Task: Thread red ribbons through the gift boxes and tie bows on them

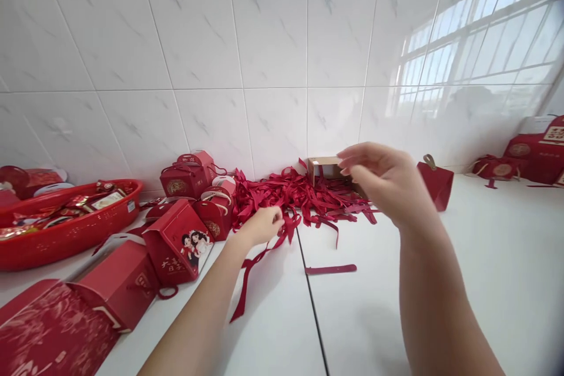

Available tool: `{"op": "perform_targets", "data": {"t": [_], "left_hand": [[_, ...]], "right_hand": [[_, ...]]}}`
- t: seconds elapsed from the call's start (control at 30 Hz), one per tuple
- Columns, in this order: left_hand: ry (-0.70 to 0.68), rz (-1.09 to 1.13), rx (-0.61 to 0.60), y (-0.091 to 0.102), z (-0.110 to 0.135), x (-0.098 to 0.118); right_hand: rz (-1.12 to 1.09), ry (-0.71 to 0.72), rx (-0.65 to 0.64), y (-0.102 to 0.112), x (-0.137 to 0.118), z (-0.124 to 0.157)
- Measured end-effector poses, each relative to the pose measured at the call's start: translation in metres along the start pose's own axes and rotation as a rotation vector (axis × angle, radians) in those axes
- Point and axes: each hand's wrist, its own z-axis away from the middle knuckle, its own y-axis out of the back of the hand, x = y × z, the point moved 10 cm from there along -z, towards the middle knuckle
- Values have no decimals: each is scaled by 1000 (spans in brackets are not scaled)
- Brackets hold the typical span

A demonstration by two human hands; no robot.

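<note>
A tangled pile of dark red ribbons (304, 191) lies against the tiled wall. At its front edge is my left hand (264, 225), fingers curled closed on a red ribbon. A loose length of ribbon (243, 294) trails below that hand onto the white tabletop. My right hand (381, 179) is raised to the right of the pile, fingers pointing left and slightly apart, with nothing visible in them. Behind its fingertips stands an open cardboard box (324, 161), partly hidden. A short flat red strip (331, 270) lies by itself in front of the pile.
Red gift boxes (178, 241) line the left side, beside a red plastic basket (110, 226) of wrapped sweets. A small red bag (436, 185) with a loop handle stands right of my right hand. More red boxes (529, 155) sit far right. A dark seam (312, 305) crosses the tabletop.
</note>
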Motion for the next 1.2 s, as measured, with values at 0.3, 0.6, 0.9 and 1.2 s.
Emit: {"op": "perform_targets", "data": {"t": [0.3, 0.6, 0.9, 1.2], "left_hand": [[-305, 271, 314, 106, 107, 98], [-221, 288, 320, 129, 163, 85], [317, 25, 615, 174, 148, -41], [690, -167, 367, 134, 103, -123]], "right_hand": [[-186, 29, -652, -99, -35, 38], [-626, -278, -797, -72, -40, 56], [-783, -199, 489, 35, 14, 19], [363, -263, 156, 6, 36, -3]]}}
